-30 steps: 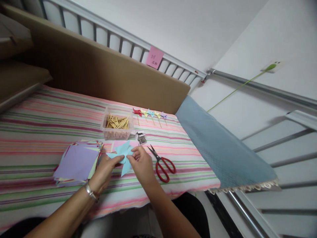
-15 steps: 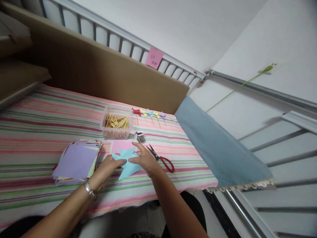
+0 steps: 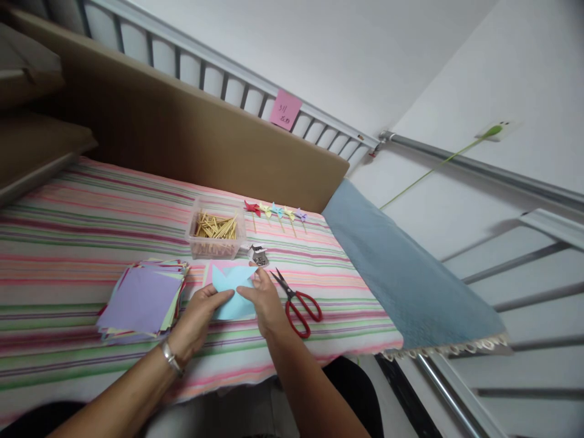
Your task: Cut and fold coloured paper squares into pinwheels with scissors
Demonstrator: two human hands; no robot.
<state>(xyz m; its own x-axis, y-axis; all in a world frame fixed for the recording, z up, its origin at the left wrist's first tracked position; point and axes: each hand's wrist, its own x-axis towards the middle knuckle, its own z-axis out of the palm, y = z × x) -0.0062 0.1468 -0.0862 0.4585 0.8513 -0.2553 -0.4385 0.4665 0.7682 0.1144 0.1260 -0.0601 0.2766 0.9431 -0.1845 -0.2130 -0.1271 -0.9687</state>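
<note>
A striped cloth (image 3: 351,304) spread beneath the things, and a brown board (image 3: 205,140) stood along its far edge. Left of the hands lay a stack of coloured paper (image 3: 141,298), purple sheet uppermost. A clear box (image 3: 201,248) of thin sticks (image 3: 216,226) sat closer to the far edge. Red-handled scissors (image 3: 291,294) lay slantwise, blades slightly apart, handles towards the near right corner. The left hand (image 3: 198,313) grasped the blue paper (image 3: 233,308), thumb on top (its other fingers were mostly hidden); the right hand (image 3: 267,304) gripped it too, thumb near the middle. That paper was between the stack and the scissors, partly covering a pink sheet (image 3: 221,263); its 2 pointed tips and the notch between them faced the far edge, though a long axis could not be told. Near the far right corner, 5 pinwheels (image 3: 277,211) lay in a row, heads towards the far edge. A small holder (image 3: 258,249) was just beyond the right hand.
</note>
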